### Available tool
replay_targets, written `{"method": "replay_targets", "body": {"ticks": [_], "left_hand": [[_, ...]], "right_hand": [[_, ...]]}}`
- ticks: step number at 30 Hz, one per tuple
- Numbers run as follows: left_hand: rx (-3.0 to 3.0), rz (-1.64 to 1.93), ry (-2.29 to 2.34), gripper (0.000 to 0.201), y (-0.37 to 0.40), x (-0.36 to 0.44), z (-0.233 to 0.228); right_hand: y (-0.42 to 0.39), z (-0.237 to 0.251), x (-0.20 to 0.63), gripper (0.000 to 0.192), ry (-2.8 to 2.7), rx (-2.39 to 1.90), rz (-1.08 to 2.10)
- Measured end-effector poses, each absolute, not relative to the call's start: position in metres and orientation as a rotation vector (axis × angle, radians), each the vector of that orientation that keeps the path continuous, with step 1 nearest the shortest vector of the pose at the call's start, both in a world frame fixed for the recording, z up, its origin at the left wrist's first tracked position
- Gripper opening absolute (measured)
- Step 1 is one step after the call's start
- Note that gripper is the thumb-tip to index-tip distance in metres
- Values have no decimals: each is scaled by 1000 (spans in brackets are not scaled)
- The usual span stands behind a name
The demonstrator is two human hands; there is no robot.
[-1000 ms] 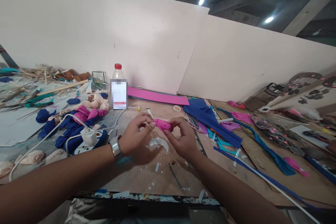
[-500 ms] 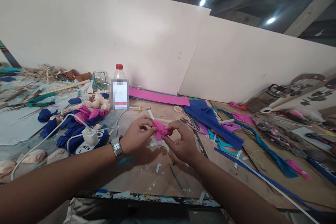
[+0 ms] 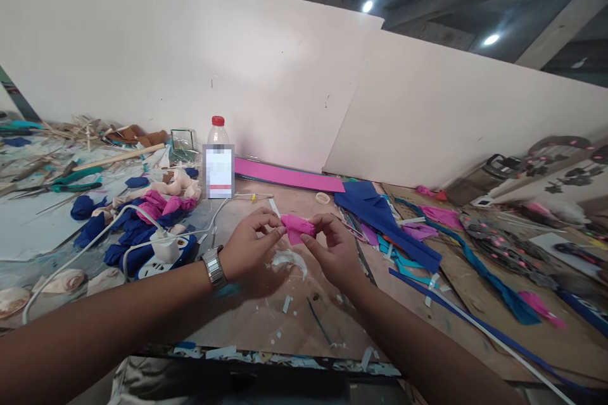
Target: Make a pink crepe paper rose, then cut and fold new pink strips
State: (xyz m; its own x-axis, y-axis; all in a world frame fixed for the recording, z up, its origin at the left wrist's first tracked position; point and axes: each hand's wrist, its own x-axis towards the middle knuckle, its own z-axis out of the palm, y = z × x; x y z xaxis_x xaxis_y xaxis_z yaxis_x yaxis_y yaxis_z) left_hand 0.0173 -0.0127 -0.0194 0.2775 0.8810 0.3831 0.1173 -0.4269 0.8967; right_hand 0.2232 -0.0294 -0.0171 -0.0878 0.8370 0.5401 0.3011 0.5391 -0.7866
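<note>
A small rolled piece of pink material (image 3: 297, 226) is pinched between both hands just above the brown worktable (image 3: 266, 316). My left hand (image 3: 251, 252), with a metal watch (image 3: 212, 267) on the wrist, grips its left end with thumb and forefinger. My right hand (image 3: 332, 253) grips its right end. Under the hands lies a white glue smear (image 3: 287, 259) on the table.
A red-capped bottle (image 3: 218, 161) stands behind the hands. Left: blue and pink rolled pieces (image 3: 142, 212), a white plug on a power strip (image 3: 164, 248), teal pliers (image 3: 71, 180). Right: a pink sheet (image 3: 289, 174), blue sheet (image 3: 380, 215), strips and scraps. White boards wall off the back.
The pink piece has been turned and re-rolled between my fingers; both hands stayed in nearly the same spot above the glue smear.
</note>
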Motion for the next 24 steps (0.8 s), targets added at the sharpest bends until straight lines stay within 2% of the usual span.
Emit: {"method": "replay_targets", "body": {"ticks": [4, 11, 24], "left_hand": [[1875, 1263, 930, 12, -16, 16, -16], [1980, 1258, 955, 9, -17, 16, -17], [2076, 1333, 1012, 11, -15, 14, -17]], "right_hand": [[-32, -12, 222, 18, -1724, -1003, 489], [-38, -12, 220, 23, -1789, -1021, 425], [-38, -12, 221, 20, -1895, -908, 329]]}}
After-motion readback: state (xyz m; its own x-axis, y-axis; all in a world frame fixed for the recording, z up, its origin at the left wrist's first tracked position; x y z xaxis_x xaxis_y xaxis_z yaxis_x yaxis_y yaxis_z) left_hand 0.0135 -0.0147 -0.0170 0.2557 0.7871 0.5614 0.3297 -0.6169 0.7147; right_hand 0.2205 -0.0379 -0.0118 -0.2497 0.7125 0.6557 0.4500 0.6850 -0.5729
